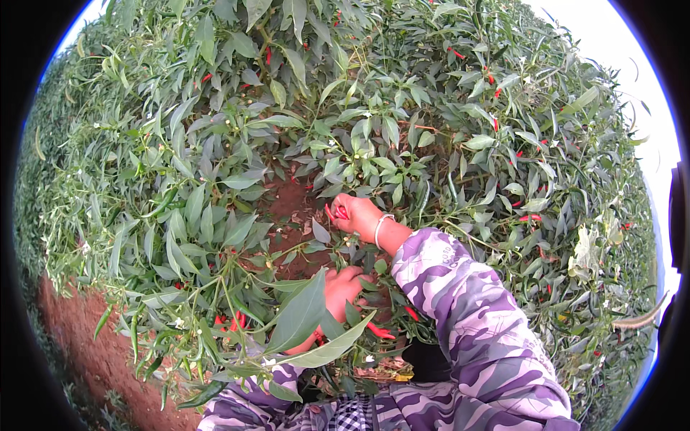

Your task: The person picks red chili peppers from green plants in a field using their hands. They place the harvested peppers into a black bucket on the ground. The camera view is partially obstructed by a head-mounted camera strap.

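Note:
Several red chili peppers (341, 213) show between the curled fingers of my right hand (358, 218), which is above a gap in the chili plants. A white bangle (381, 229) circles that wrist. Below it, my left hand (342, 293) reaches in among the stems, its fingertips and part of its palm covered by leaves; whether it grips anything is hidden. A large green leaf (299, 318) hangs in front of the left wrist. Close by that hand are ripe red chilies (380, 331) on the right and another red cluster (237, 321) on the left.
Dense chili plants (215, 129) surround me, with red and green pods scattered through the foliage. Brown soil (291, 199) shows between them, and a strip of bare earth (86, 334) runs along the lower left. Green chilies (204, 394) hang near my left sleeve (242, 404).

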Available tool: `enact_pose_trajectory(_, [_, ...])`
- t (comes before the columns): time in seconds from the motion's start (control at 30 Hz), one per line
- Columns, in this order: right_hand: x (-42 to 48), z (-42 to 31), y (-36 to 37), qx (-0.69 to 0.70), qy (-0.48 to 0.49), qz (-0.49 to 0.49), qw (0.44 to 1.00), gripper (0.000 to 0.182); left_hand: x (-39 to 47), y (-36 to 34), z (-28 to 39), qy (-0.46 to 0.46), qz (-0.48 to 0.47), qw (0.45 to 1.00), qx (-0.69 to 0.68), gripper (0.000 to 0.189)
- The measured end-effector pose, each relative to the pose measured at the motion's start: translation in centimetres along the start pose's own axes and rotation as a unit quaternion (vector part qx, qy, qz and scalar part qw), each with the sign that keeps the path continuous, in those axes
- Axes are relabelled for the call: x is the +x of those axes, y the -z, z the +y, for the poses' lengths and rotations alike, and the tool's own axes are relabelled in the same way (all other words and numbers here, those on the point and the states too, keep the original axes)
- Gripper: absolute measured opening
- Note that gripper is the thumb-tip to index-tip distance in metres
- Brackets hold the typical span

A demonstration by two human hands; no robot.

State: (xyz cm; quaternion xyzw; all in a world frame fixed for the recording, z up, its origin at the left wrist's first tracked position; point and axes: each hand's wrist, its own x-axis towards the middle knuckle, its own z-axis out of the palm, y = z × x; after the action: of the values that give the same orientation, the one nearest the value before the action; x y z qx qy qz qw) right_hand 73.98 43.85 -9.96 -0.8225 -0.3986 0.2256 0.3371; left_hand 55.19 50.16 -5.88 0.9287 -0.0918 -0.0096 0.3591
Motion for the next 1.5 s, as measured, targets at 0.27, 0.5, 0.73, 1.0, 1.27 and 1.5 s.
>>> enact_pose_trajectory(0.27, [0.3, 2.6, -1.4, 0.163, -0.068, -0.02, 0.984, 0.013, -0.3, -0.1, -0.3, -0.007, -0.009, 0.999, 0.035, 0.045])
enact_pose_trajectory(0.5, [-3.0, -4.2, 2.4, 0.56, -0.142, 0.058, 0.814, 0.01, -0.7, -0.4, -1.7, -0.043, 0.035, 0.998, -0.035, 0.048])
enact_pose_trajectory(0.73, [-17.9, -9.4, 3.2, 0.689, -0.077, 0.002, 0.721, 0.007, 0.9, -0.5, -1.9, -0.023, 0.008, 0.997, -0.069, 0.05])
enact_pose_trajectory(1.0, [-51.7, -1.7, 2.2, 0.665, -0.307, 0.325, 0.598, 0.012, 1.5, -2.0, -13.2, -0.084, 0.148, 0.985, 0.002, 0.064])
enact_pose_trajectory(1.27, [-77.9, 6.1, -2.1, 0.326, -0.596, 0.578, 0.453, 0.009, 1.3, -1.4, -10.4, -0.089, 0.089, 0.99, -0.056, 0.038])
enact_pose_trajectory(1.5, [-85.8, 2.2, 4.5, -0.235, -0.74, 0.387, 0.496, 0.04, 0.4, -1.2, -10.3, -0.116, 0.168, 0.979, -0.006, 0.043])
